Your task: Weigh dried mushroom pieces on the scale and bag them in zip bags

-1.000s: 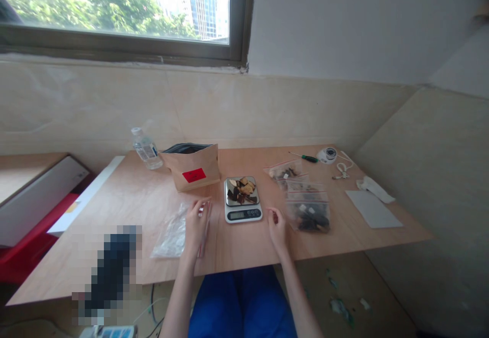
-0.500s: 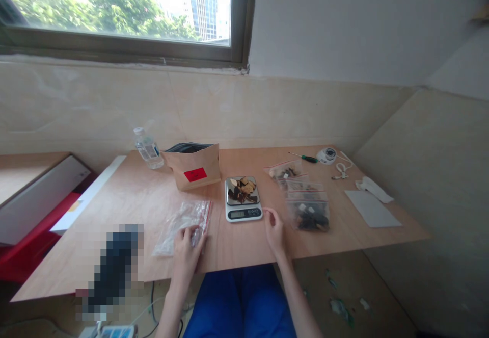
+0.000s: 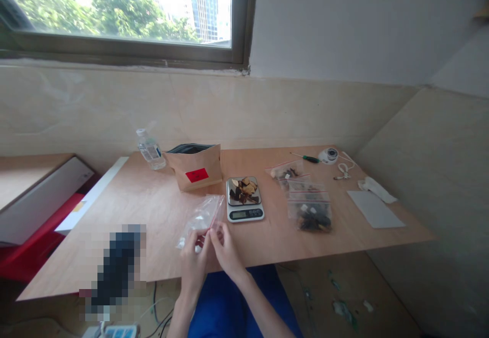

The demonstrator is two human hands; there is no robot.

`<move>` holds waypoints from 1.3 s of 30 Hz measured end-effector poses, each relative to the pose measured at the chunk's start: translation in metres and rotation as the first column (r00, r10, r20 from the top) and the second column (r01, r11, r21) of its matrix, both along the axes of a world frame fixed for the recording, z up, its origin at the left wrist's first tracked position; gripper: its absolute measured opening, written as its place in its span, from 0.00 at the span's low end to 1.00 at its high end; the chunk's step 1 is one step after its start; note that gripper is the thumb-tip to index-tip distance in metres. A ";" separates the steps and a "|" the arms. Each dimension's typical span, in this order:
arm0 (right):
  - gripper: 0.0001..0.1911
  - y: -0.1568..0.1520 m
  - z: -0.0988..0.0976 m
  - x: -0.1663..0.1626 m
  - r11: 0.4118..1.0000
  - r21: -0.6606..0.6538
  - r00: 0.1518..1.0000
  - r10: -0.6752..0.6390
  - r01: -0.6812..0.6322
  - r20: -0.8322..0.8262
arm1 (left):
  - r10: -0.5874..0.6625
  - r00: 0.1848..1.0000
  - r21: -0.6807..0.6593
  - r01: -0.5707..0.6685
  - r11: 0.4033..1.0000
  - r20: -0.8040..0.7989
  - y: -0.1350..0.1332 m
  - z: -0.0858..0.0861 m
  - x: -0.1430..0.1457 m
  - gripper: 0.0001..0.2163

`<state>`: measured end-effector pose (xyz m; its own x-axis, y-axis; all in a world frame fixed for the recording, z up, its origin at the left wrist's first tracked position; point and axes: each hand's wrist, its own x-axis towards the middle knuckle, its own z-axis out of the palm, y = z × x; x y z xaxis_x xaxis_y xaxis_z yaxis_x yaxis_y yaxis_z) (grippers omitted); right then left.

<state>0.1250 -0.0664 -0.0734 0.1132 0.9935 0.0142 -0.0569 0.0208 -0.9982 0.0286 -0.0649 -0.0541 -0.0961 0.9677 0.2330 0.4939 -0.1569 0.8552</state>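
Both hands meet at the red-striped mouth of a clear zip bag [image 3: 201,214] near the table's front edge. My left hand [image 3: 194,254] is closed on the bag's near side, and my right hand [image 3: 226,249] pinches the same edge from the right. Something small and white shows through the plastic by my left fingers. Just beyond my right hand is a white digital kitchen scale [image 3: 245,214]. Brown and pale dried slices [image 3: 244,190] are heaped on its metal plate. A kraft paper pouch [image 3: 196,167] with a red label stands open behind the zip bag.
Filled zip bags [image 3: 310,210] lie right of the scale. Behind them are a green-handled screwdriver [image 3: 310,159], a white dome camera [image 3: 328,155] and a cable. White paper [image 3: 376,209] lies far right; a plastic bottle [image 3: 151,149] leans at back left. A blurred dark object [image 3: 118,261] is front left.
My right hand has moved left from beside the scale to the zip bag's edge. My left hand has lifted the bag's mouth and shifted it right, towards the scale.
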 end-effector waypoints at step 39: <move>0.20 0.025 0.083 -0.001 0.861 0.452 0.867 -0.025 -0.234 0.498 | 0.384 0.914 0.351 -0.319 0.880 -0.134 0.177 0.128 -0.010 0.16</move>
<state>0.1236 -0.0416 0.0100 -0.1410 0.8452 0.5156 0.3847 0.5266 -0.7581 0.0187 0.1119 0.0735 -0.3376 0.7504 0.5683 0.7172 -0.1860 0.6716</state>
